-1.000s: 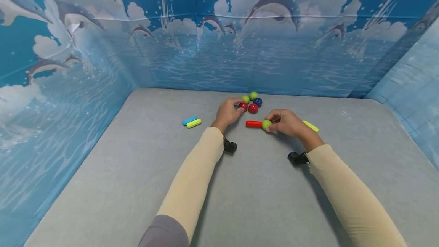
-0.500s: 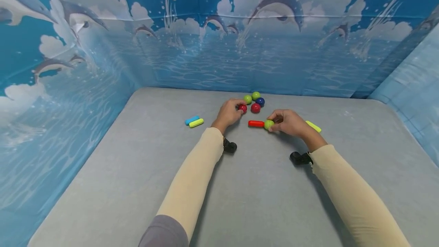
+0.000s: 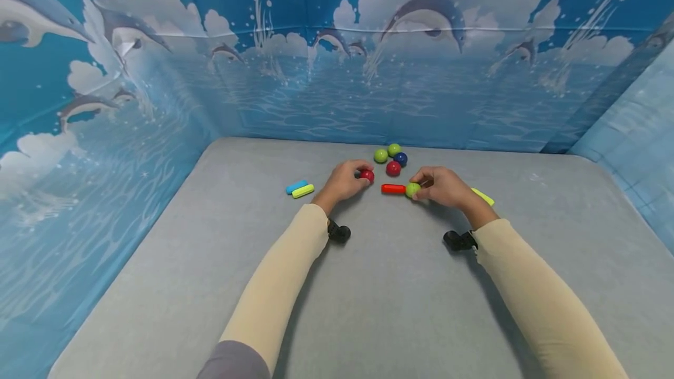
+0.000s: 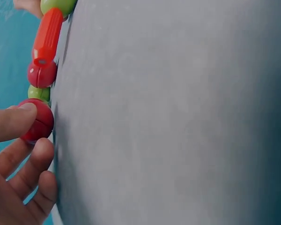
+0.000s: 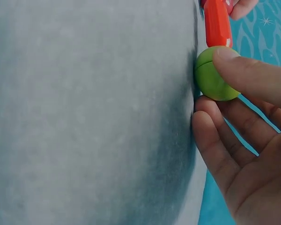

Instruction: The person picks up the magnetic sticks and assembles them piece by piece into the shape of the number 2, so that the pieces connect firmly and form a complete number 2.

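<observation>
My left hand (image 3: 344, 181) pinches a red ball (image 4: 40, 123) between thumb and fingers, close over the grey table. To its right, my right hand (image 3: 441, 186) pinches a green ball (image 5: 213, 75) at the right end of a red stick (image 3: 393, 189). In the right wrist view the stick's end meets the green ball. The stick's left end points toward the red ball in my left hand, with a gap between them. Behind the stick sit another red ball (image 3: 393, 168), a blue ball (image 3: 401, 159) and two green balls (image 3: 381, 155).
A blue stick (image 3: 296, 186) and a yellow stick (image 3: 303, 191) lie side by side left of my left hand. Another yellow stick (image 3: 482, 196) lies partly hidden behind my right wrist. Dolphin-print cloth (image 3: 326, 92) closes off the table's back and sides.
My left hand has drawn the red ball away from the group of balls, toward me and slightly left. The right hand still pinches the green ball at the red stick.
</observation>
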Motion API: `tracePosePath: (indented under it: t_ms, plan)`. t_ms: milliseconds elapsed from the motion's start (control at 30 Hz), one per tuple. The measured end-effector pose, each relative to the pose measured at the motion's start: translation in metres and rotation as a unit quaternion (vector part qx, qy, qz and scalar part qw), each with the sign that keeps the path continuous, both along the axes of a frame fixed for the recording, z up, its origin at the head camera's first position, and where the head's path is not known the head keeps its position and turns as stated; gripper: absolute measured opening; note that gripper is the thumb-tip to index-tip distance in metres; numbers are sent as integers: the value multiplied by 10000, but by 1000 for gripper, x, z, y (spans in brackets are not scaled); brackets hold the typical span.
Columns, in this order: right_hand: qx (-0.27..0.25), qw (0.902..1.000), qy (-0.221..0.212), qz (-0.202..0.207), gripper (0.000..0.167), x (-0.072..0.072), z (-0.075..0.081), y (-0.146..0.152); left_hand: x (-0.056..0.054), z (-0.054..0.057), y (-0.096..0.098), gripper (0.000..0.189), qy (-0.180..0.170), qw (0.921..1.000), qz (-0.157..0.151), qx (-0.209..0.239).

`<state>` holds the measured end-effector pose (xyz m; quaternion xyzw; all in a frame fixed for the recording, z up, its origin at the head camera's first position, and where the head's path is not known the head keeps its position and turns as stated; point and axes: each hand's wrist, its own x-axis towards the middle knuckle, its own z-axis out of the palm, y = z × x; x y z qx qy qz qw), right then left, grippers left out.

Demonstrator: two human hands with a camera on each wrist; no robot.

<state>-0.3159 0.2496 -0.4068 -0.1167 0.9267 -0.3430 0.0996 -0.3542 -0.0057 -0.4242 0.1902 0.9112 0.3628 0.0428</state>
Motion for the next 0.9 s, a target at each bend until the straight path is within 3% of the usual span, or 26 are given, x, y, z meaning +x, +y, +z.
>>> tracePosePath:
  t_ms: [300,633,900]
  plan:
    - [-70,10000,-6,-53,30,-3,0,-2,17,10,-14,33,-171,9998,21,-99]
    - [-162,9996,-162,-157,31,-5,-3,0,21,-2,-19,31,-303,9977,302,531]
    - [-85,9998,-9,-182,30,-4,-6,-1,23,-2,-14,30,-373,9976,412,423]
